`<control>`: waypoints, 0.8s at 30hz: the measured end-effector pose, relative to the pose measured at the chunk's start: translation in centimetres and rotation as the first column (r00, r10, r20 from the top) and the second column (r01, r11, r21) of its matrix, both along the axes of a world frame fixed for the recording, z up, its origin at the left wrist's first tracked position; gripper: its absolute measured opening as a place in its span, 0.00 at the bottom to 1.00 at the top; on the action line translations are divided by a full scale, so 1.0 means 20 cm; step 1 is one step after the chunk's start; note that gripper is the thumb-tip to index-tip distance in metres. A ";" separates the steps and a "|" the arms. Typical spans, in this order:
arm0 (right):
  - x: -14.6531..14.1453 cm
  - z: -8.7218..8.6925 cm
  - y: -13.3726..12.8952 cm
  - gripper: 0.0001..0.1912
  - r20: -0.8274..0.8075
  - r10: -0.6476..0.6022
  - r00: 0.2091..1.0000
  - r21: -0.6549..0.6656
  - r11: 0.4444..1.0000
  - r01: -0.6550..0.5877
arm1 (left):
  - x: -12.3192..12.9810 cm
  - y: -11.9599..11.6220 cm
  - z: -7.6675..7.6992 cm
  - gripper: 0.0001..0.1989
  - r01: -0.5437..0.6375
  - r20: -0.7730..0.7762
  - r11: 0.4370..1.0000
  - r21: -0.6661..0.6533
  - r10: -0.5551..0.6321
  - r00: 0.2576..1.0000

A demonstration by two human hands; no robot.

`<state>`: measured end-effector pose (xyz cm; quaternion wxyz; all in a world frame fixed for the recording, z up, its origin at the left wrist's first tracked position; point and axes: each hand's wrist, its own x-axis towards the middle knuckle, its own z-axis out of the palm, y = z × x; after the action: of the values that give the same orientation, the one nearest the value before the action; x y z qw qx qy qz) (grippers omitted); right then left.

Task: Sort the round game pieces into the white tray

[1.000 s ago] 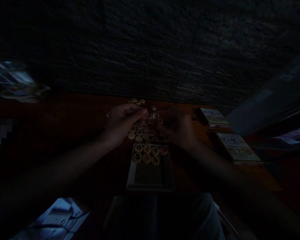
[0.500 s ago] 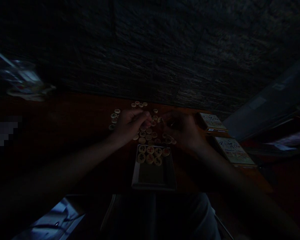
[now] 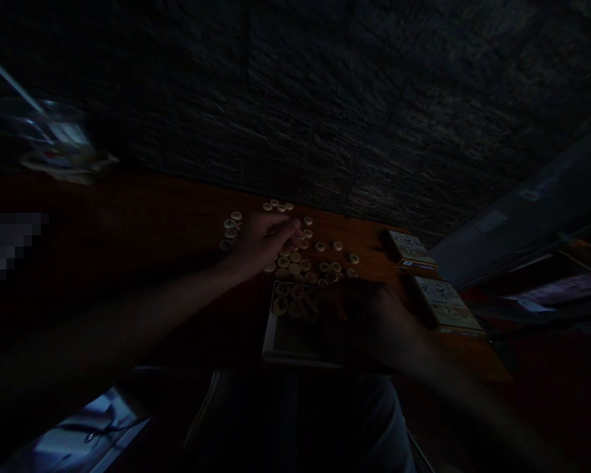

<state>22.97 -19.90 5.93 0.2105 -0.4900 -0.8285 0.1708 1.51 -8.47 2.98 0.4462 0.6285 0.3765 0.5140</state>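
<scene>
My left hand (image 3: 268, 242) hovers over loose round xiangqi pieces (image 3: 294, 268) on the table, its fingers curled closed. Whatever those fingers hold, if anything, does not show. My right hand (image 3: 367, 315) reaches over the right side of a shallow open box (image 3: 300, 359). Its fingers are bent together and point down at the pieces in the box; deep shadow hides the fingertips and anything in them. Inside the box, pieces (image 3: 282, 290) with dark and red characters lie in rows at the far end, partly covered by the right hand.
Two printed boxes (image 3: 446, 302) lie at the table's right end. A clear cup (image 3: 62, 135) with a straw stands far left. A dark stone wall (image 3: 300, 98) rises behind the table (image 3: 152, 210). More pieces (image 3: 236, 215) lie beyond the left hand. The scene is very dim.
My right hand has moved from the loose pieces back toward me, over the box. Loose pieces it covered now show. My left hand stays almost in place, fingers still curled.
</scene>
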 end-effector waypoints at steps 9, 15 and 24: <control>-0.02 -0.06 -0.01 0.21 0.089 0.109 0.990 0.033 0.993 -0.112 | 0.00 0.04 -0.03 0.14 -0.003 -0.019 0.999 0.040 0.004 1.000; -0.02 -0.07 -0.03 0.21 0.118 0.138 0.983 0.044 0.989 -0.144 | 0.00 0.03 -0.03 0.13 0.009 -0.013 0.999 0.050 -0.008 1.000; -0.01 -0.10 -0.03 0.24 0.160 0.121 0.980 -0.010 0.993 -0.120 | 0.00 0.03 -0.04 0.14 0.018 -0.024 0.998 0.058 -0.017 1.000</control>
<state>22.75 -20.60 4.00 0.1324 -0.4511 -0.8708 0.1437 1.48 -7.81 2.23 0.4277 0.6504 0.3610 0.5136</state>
